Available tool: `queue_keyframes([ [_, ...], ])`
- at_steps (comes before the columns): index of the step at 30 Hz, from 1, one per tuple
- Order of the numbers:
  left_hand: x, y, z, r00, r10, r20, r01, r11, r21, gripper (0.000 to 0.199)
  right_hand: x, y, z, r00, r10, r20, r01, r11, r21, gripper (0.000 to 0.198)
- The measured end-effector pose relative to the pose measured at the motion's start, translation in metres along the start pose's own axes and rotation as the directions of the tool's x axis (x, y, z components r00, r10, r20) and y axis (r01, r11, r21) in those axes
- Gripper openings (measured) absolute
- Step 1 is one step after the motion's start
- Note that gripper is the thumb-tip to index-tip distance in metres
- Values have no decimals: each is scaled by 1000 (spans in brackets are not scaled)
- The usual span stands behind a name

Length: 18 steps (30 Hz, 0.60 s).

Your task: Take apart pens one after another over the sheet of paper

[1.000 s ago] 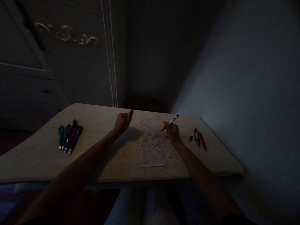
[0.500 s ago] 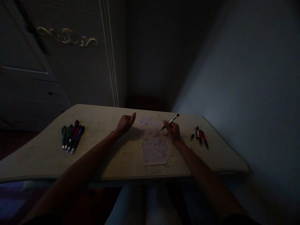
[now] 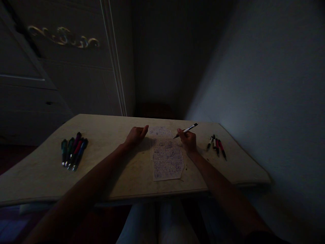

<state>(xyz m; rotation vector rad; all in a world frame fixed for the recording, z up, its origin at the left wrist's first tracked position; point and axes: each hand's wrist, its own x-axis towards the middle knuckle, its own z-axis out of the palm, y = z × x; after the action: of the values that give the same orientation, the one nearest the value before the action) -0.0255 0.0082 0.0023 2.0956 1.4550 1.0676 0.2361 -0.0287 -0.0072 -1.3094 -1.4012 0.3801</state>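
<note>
A white-and-black pen [image 3: 191, 127] is gripped in my right hand [image 3: 188, 141], slanting so that its tip points down and left at the paper. Dense blue-violet scribbles cover the sheet of paper [image 3: 168, 162], which lies flat on the table in front of me. From this angle I cannot tell whether the tip touches it. Just left of the sheet's upper part rests my left hand [image 3: 135, 136], its fingers curled in and its thumb stretched toward the paper. Nothing shows in that hand.
On the pale table [image 3: 122, 184], several coloured pens [image 3: 73, 150] lie in a group at the left. More pens [image 3: 216, 146], white-black and red-black, lie at the right near the wall [image 3: 266, 101]. A dark cabinet [image 3: 83, 81] with gold scrollwork stands behind at the left.
The view has shifted slightly. The pen in my right hand lies a little flatter, its back end farther right. My left hand, still curled, has its thumb a little lower.
</note>
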Motion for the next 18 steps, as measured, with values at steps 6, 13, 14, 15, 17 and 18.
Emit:
queue_keyframes([
  [6,-2,0,-1,998,-56,-25,55,998,-40,59,-1,-2,1,998,-18,63,15,999,45,49],
  [13,-3,-2,-2,998,-68,5,69,996,-55,62,4,13,9,993,-19,118,16,999,28,51],
  [14,-3,-3,-2,997,-73,-3,73,996,-49,62,5,15,10,993,-17,116,15,1000,23,52],
  [15,-3,-4,-2,997,-78,-13,77,996,-43,62,6,16,10,993,-15,113,13,1000,17,52],
  [17,-4,-6,-2,995,-92,-42,90,995,-29,62,6,16,11,993,-14,114,13,1000,11,52],
  [18,-5,-6,-2,993,-103,-61,102,995,-16,62,6,16,11,993,-17,119,16,1000,10,53],
])
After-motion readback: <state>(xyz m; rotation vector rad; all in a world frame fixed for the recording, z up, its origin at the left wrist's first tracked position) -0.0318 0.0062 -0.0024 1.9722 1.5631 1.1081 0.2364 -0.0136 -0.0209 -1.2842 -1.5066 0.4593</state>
